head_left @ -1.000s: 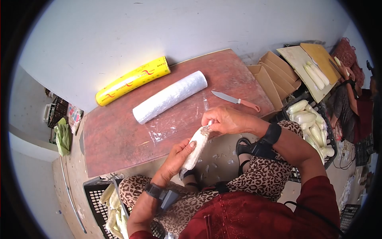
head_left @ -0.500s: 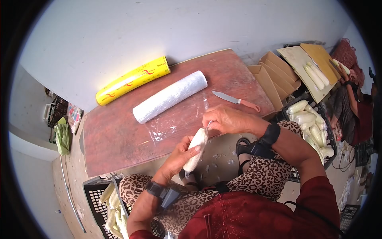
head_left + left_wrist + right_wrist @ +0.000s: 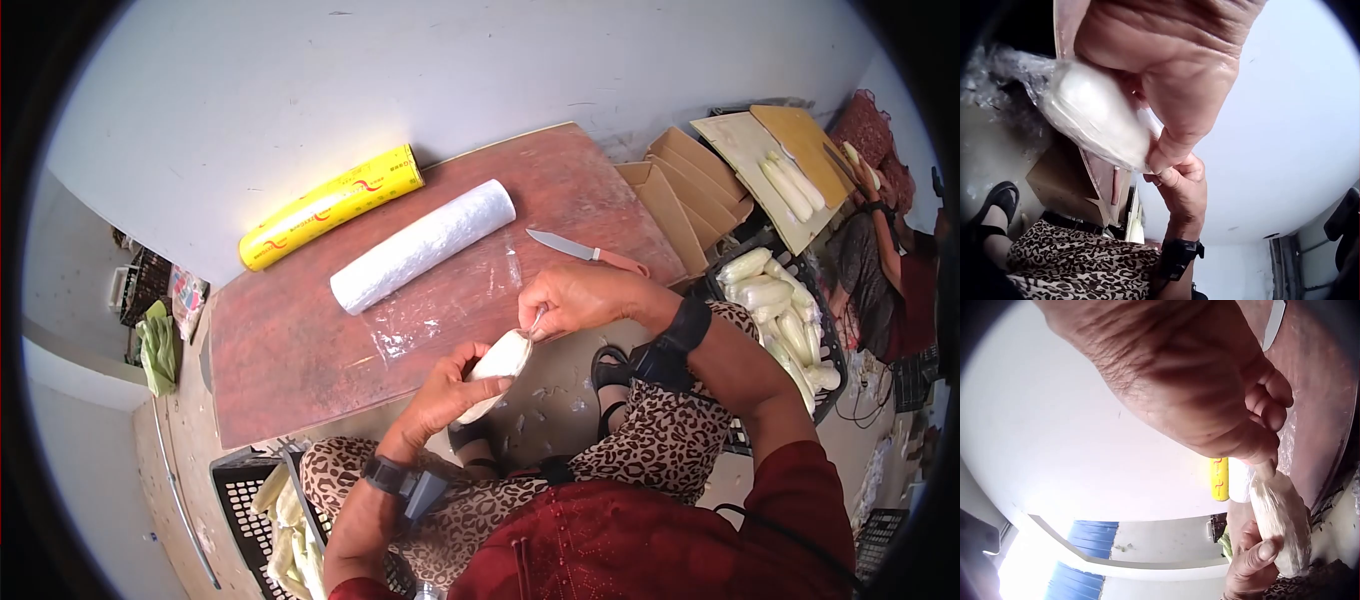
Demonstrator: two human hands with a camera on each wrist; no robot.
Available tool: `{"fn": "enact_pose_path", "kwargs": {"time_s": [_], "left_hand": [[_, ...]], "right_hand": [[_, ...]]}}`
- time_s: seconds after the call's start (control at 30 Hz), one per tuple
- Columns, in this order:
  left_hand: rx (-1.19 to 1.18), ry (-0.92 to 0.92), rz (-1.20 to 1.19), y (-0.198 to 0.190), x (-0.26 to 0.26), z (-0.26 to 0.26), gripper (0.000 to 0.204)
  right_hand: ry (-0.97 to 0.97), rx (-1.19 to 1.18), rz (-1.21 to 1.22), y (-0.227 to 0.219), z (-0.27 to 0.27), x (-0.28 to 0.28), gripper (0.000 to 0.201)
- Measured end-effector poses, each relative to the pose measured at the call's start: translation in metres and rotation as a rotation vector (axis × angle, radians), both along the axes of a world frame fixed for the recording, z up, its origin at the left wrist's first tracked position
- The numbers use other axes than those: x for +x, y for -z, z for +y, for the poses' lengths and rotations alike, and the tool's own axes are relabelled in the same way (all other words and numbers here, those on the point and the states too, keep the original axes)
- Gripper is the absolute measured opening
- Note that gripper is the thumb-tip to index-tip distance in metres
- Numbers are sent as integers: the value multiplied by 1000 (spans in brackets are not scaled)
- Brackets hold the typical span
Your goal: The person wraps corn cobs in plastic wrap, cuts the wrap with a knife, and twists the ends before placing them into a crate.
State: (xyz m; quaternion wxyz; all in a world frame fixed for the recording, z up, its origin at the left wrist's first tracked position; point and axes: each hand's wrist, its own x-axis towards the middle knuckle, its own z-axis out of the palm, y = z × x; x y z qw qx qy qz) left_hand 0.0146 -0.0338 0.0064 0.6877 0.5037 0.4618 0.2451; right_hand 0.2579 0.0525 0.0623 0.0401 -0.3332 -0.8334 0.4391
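My left hand (image 3: 447, 392) grips a pale, elongated vegetable (image 3: 503, 358) wrapped in clear plastic film, its thumb lying along the near side. At the vegetable's upper end, fingers and thumb of my right hand (image 3: 583, 298) pinch a gathered twist of the film (image 3: 538, 318). The right wrist view shows this pinch right at the tip of the vegetable (image 3: 1280, 515). A loose, crinkled tail of film (image 3: 1025, 72) sticks out from the other end in the left wrist view. Both hands are in the air just off the table's front edge.
On the reddish table (image 3: 290, 350) lie a clear film roll (image 3: 425, 245), a yellow-wrapped roll (image 3: 335, 207) and a knife (image 3: 565, 245). Cardboard dividers (image 3: 690, 190) stand right. Crates of pale vegetables flank my legs, one right (image 3: 838, 345), one left (image 3: 240, 500). Another person (image 3: 885, 250) sits far right.
The vegetable has turned in my left hand, its upper end swinging slightly up and right. My right hand has shifted a little right, still pinching the film.
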Motion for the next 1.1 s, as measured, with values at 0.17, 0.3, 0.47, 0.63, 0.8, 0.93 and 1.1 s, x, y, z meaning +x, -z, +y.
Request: {"fn": "enact_pose_path", "kwargs": {"time_s": [0.17, 0.3, 0.47, 0.63, 0.8, 0.93, 1.1], "left_hand": [[121, -21, -97, 1, 4, 2, 47], [169, -98, -168, -23, 14, 4, 47], [36, -132, -345, -14, 7, 8, 47], [-114, -92, -556, -13, 5, 5, 56], [-250, 87, -781, -33, 11, -4, 64], [-320, 55, -847, -34, 8, -10, 62], [-85, -112, -673, -47, 5, -15, 49]], "right_hand": [[44, -79, 212, 11, 5, -2, 13], [147, -191, 339, 10, 11, -5, 12], [153, -485, 554, 7, 10, -9, 11], [67, -558, 688, -1, 5, -16, 12], [-7, -526, 733, -11, 1, -21, 10], [-4, -439, 704, -18, 0, -23, 10], [11, -400, 718, -21, 3, -26, 11]]}}
